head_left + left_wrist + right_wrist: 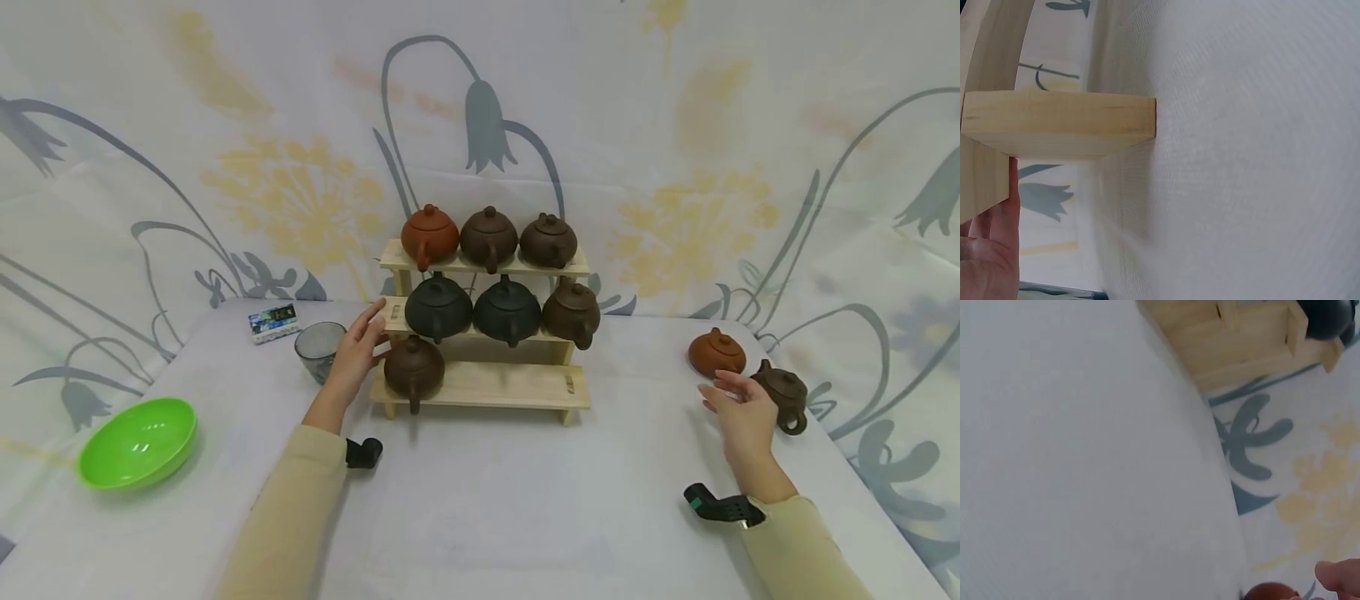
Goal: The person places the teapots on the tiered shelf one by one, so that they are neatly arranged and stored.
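A three-tier wooden rack (510,375) stands mid-table. My left hand (351,354) is at its left end, fingers fairly straight by the middle shelf, near the dark brown teapot (414,369) on the bottom shelf. In the left wrist view the fingers (1005,219) reach up behind a wooden board; whether they press on it I cannot tell. My right hand (742,414) hovers at the right with loosely bent fingers and nothing in them. Just beyond it sit a reddish-orange teapot (717,352) and, at its right, a dark brown teapot (782,395).
A reddish-orange teapot (430,235) and two brown ones line the top shelf. Two black teapots (507,311) and a brown one (572,312) fill the middle shelf. Left of the rack are a grey glass cup (318,346), a small patterned box (273,323) and a green bowl (137,443).
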The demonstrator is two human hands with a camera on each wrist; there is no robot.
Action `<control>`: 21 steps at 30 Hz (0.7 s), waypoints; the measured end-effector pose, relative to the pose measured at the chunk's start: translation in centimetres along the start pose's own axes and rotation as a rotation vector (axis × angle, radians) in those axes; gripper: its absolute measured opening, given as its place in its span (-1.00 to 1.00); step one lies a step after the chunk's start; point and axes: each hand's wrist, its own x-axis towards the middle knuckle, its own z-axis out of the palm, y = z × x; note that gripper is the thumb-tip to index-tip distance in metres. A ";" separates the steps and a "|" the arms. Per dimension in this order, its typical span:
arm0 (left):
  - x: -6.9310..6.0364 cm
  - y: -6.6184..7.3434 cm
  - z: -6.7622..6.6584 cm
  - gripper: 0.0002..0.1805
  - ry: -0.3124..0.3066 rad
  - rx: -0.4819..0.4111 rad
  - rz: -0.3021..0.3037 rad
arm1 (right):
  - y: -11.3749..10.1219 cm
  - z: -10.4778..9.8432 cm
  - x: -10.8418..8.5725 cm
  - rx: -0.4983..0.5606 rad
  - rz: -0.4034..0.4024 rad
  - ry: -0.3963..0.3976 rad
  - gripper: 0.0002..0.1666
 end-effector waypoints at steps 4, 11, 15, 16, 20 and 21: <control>0.0 -0.1 0.0 -0.43 -0.005 0.000 0.007 | 0.0 -0.9 1.6 -0.032 0.050 0.051 -0.57; 0.1 -0.1 0.1 -0.44 -0.004 -0.005 0.013 | 0.2 -0.8 3.0 -0.187 0.119 -0.011 -0.16; 0.1 -0.1 0.1 -0.44 -0.004 -0.004 0.011 | 0.3 0.0 3.2 -0.132 0.140 -0.007 -0.19; 0.1 -0.2 0.1 -0.44 -0.005 -0.005 0.011 | 0.3 0.3 3.3 -0.110 0.136 0.006 -0.26; 0.2 -0.2 0.1 -0.43 -0.008 -0.006 0.008 | 0.5 1.0 3.4 -0.069 0.105 0.015 -0.60; 0.2 -0.2 0.1 -0.43 -0.008 -0.004 0.007 | 0.5 1.1 3.4 -0.057 0.101 0.008 -0.64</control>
